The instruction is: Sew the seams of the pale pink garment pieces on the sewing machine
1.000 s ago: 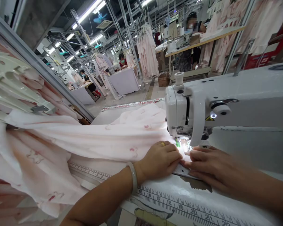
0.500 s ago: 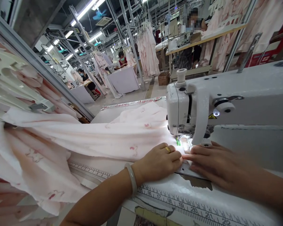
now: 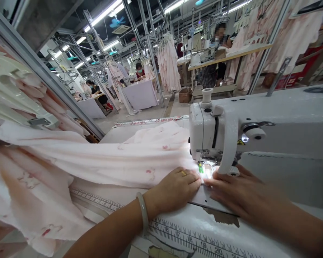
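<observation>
Pale pink printed fabric (image 3: 134, 161) stretches from the left to the needle area of a white sewing machine (image 3: 285, 118). My left hand (image 3: 174, 190), with a ring and a bangle, has its fingers curled closed on the fabric's near edge, just left of the lit presser foot (image 3: 200, 167). From the right, my right hand (image 3: 239, 190) reaches in below the machine head, its fingertips pinching the fabric's edge near my left fingertips. What lies under its palm is hidden. A small bright green piece shows at the foot.
A printed ruler strip (image 3: 177, 234) runs along the table's near side. White plastic hangers (image 3: 13, 89) with pink garments crowd the left, beside a slanted metal post (image 3: 43, 68). Co-workers sit at other machines behind, among hanging garments (image 3: 168, 64) and a cardboard box (image 3: 185, 95).
The camera view has tilted slightly, so the machine appears lower. Both hands have shifted a little left in view and stay at the presser foot; the fabric also sits slightly further left.
</observation>
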{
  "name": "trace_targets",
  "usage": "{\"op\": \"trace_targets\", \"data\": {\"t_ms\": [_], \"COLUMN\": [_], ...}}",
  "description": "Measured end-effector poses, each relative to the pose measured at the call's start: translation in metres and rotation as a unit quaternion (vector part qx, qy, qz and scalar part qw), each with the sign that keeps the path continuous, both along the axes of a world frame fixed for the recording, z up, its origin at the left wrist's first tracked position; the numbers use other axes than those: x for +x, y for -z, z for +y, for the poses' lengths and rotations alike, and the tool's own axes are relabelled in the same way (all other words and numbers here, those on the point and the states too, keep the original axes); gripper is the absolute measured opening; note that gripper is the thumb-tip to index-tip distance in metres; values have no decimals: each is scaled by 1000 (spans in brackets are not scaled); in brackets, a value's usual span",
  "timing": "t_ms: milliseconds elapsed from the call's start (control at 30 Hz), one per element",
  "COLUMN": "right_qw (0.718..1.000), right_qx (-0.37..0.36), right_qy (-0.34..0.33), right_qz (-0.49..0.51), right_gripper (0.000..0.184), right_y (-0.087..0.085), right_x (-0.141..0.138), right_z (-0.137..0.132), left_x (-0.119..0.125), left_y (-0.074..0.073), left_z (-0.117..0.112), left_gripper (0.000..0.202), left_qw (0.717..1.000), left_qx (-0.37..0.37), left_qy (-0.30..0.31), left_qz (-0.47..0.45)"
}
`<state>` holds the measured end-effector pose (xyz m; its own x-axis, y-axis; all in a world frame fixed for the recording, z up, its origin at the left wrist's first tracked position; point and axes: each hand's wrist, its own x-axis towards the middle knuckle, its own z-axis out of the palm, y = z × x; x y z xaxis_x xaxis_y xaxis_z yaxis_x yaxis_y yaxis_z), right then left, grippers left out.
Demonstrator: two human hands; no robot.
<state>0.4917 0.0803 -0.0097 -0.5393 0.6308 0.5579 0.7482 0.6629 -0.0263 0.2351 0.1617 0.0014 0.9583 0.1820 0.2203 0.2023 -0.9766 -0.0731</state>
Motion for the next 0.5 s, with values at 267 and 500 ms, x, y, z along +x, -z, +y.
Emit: {"op": "trace_targets", "data": {"t_ms": [267,500], "right_qw": [994,995], "right_qx": [-72,-63], "right_qy": [74,69], "right_qz": [-19,-18], "right_gripper": [47,48], "right_y": [28,24], "right_x": [17,17], "right_z": [5,9], "left_x": [5,8], "left_y": [1,3], "left_z": [12,14], "left_gripper": [40,48], "left_qw": [998,997], "left_qx": [1,-22], "left_qy": [-47,-61], "left_qz": [36,40]}}
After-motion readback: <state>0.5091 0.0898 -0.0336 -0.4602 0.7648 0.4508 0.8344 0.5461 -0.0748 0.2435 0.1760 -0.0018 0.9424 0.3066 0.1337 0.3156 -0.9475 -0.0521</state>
